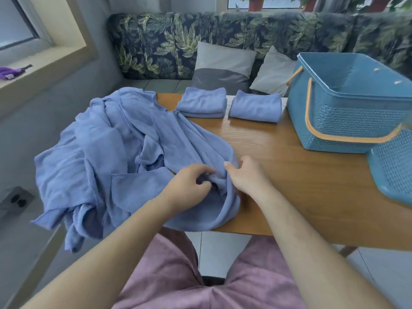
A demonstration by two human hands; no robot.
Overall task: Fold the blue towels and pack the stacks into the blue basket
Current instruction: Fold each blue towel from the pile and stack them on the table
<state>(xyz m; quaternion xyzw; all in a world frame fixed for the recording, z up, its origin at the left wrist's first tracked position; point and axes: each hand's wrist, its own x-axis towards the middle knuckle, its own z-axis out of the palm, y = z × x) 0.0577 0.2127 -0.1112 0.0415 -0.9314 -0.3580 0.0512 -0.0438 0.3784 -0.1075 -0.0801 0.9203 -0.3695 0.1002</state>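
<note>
The bulk of the towel pile [107,152] lies left of the grips. A fold of it is pinched by the left hand [189,181]; its edge, just to the right, is pinched by the right hand [245,175]. Two folded stacks [202,103] lie beyond, the blue basket [356,112] farther right on the table [289,179].

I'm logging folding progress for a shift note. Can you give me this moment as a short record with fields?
unfolded: loose heap of blue cloth towels, spilling over the left edge of the brown wooden table
folded: left folded blue towel stack and right folded blue towel stack, side by side at the far edge
basket: blue perforated plastic basket with orange handles, at right; no towels visible inside
hands: left hand pinches a fold of the heap; right hand rests on its edge, grip unclear
</note>
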